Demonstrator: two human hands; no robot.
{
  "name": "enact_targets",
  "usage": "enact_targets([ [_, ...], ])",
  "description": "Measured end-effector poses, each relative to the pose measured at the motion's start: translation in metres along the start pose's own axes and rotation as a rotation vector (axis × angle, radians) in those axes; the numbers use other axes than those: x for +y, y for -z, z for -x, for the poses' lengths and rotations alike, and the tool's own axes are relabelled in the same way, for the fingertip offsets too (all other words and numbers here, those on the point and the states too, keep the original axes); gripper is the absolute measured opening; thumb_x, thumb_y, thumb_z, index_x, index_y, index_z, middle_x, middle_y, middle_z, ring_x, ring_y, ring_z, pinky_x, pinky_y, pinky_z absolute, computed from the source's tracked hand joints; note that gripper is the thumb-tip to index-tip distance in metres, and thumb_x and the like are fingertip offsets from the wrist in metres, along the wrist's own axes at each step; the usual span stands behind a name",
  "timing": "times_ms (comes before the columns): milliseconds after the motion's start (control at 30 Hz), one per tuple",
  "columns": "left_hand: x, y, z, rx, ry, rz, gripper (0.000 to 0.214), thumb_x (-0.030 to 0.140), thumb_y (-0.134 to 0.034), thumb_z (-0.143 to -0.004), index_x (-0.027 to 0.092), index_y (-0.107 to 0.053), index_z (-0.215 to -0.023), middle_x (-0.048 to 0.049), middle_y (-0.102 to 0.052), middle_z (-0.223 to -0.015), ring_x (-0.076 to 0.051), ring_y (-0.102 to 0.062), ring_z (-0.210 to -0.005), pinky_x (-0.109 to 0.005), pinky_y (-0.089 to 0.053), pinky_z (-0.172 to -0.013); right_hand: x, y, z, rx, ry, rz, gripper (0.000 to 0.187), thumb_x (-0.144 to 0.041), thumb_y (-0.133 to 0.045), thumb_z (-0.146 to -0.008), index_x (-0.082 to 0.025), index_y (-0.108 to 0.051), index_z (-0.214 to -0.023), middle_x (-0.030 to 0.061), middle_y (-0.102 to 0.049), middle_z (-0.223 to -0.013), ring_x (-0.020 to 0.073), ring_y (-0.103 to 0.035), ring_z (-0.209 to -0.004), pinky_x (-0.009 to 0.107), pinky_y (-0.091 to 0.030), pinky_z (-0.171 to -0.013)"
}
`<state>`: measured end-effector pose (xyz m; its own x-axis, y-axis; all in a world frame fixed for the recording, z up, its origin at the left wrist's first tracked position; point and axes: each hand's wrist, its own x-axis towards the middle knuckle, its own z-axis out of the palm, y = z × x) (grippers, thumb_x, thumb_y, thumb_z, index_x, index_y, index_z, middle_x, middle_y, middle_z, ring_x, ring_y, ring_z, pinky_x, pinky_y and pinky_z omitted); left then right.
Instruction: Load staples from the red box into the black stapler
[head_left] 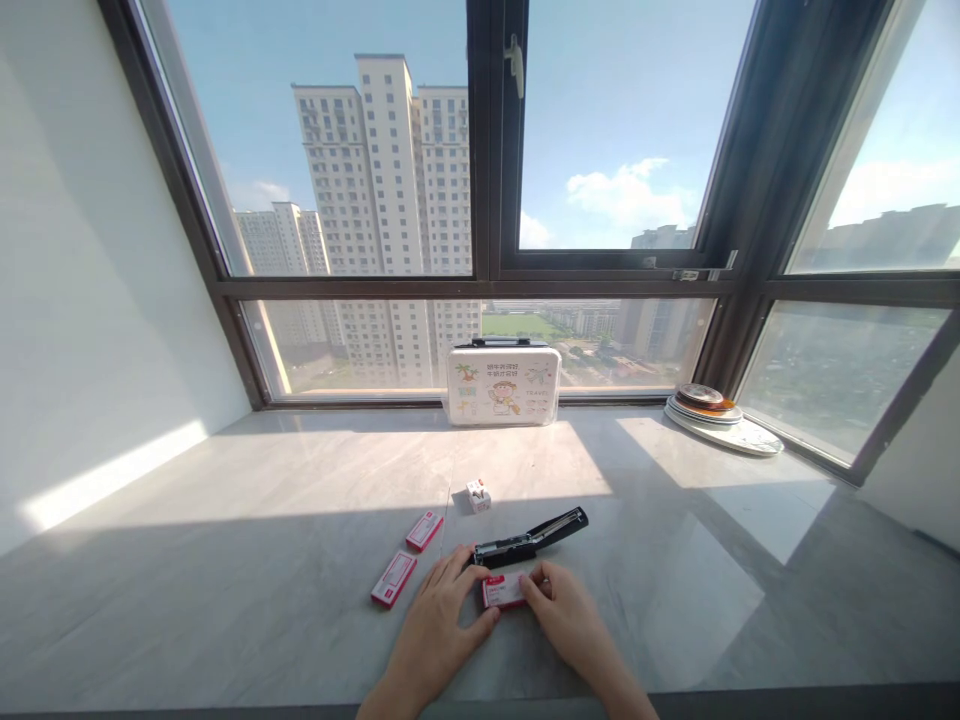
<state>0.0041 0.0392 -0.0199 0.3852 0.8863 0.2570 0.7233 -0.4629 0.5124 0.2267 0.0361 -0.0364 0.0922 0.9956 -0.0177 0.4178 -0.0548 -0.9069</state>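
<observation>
Our left hand [442, 625] and right hand [568, 612] pinch the staple box [502, 592] by its short ends, fingers closed on it. It lies flat on the sill [225, 600] near the front edge, probably so it can't slide. Its long axis runs left-right. Just behind it the stapler [531, 541] lies open, nose pointing far-right. A spare box [394, 579] and a second box [424, 530] lie to the left. The tin case [502, 385] stands against the window.
</observation>
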Motion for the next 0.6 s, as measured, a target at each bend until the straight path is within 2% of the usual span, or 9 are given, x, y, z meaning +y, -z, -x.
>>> enact_targets([
  [100, -0.006, 0.000, 0.000, 0.004, 0.002, 0.047, 0.030, 0.038, -0.069, -0.088, 0.033, -0.066, -0.117, -0.0002, -0.050, -0.152, -0.026, -0.041, -0.144, -0.045, -0.033, -0.121, -0.004, -0.006, -0.002, 0.036, 0.054, 0.029, 0.034, -0.052, -0.060, -0.084, -0.022, -0.062, -0.068, 0.0032, -0.068, -0.062, 0.0208, -0.062, -0.059, 0.027, -0.038, -0.052],
  [233, -0.011, -0.001, 0.001, 0.022, 0.015, 0.085, 0.027, 0.035, -0.068, -0.088, 0.031, -0.067, -0.115, -0.0016, -0.051, -0.151, -0.026, -0.041, -0.144, -0.045, -0.031, -0.122, 0.004, 0.013, -0.002, 0.037, 0.042, 0.057, 0.034, -0.052, -0.056, -0.087, -0.022, -0.062, -0.072, 0.0000, -0.062, -0.054, 0.0184, -0.055, -0.051, 0.027, -0.034, -0.051],
  [300, -0.013, -0.003, 0.001, 0.022, 0.012, 0.094, 0.028, 0.033, -0.068, -0.088, 0.031, -0.066, -0.116, -0.0008, -0.049, -0.153, -0.025, -0.039, -0.145, -0.045, -0.030, -0.123, 0.004, 0.024, -0.002, 0.044, 0.057, 0.081, 0.032, -0.051, -0.054, -0.090, -0.022, -0.063, -0.078, -0.0016, -0.060, -0.053, 0.0174, -0.053, -0.050, 0.027, -0.032, -0.052],
  [400, -0.013, -0.006, 0.001, 0.031, 0.014, 0.079, 0.030, 0.032, -0.067, -0.087, 0.031, -0.065, -0.117, -0.0008, -0.047, -0.155, -0.025, -0.037, -0.146, -0.045, -0.029, -0.124, -0.009, 0.030, -0.004, 0.071, 0.159, 0.146, 0.032, -0.048, -0.050, -0.094, -0.022, -0.066, -0.100, -0.0028, -0.059, -0.057, 0.0177, -0.054, -0.055, 0.027, -0.032, -0.054],
  [467, -0.012, -0.008, 0.002, 0.043, 0.014, 0.061, 0.030, 0.032, -0.067, -0.088, 0.030, -0.065, -0.117, -0.0018, -0.046, -0.155, -0.026, -0.037, -0.146, -0.046, -0.030, -0.123, -0.022, 0.024, -0.009, 0.039, 0.229, 0.167, 0.034, -0.047, -0.049, -0.096, -0.022, -0.067, -0.110, -0.0022, -0.061, -0.061, 0.0179, -0.055, -0.058, 0.026, -0.031, -0.055],
  [500, -0.012, -0.009, 0.002, 0.051, 0.013, 0.053, 0.030, 0.033, -0.066, -0.088, 0.030, -0.065, -0.118, -0.0024, -0.047, -0.155, -0.026, -0.038, -0.146, -0.046, -0.030, -0.123, -0.028, 0.018, -0.013, 0.001, 0.248, 0.161, 0.034, -0.047, -0.050, -0.096, -0.022, -0.068, -0.109, -0.0015, -0.062, -0.062, 0.0178, -0.056, -0.059, 0.026, -0.031, -0.055],
  [600, -0.011, -0.009, 0.001, 0.066, 0.013, 0.036, 0.032, 0.034, -0.067, -0.088, 0.028, -0.065, -0.119, -0.0043, -0.049, -0.153, -0.026, -0.041, -0.144, -0.047, -0.032, -0.122, -0.040, -0.004, -0.024, -0.109, 0.255, 0.120, 0.034, -0.048, -0.052, -0.095, -0.020, -0.071, -0.093, 0.0007, -0.065, -0.061, 0.0171, -0.058, -0.059, 0.025, -0.033, -0.055],
])
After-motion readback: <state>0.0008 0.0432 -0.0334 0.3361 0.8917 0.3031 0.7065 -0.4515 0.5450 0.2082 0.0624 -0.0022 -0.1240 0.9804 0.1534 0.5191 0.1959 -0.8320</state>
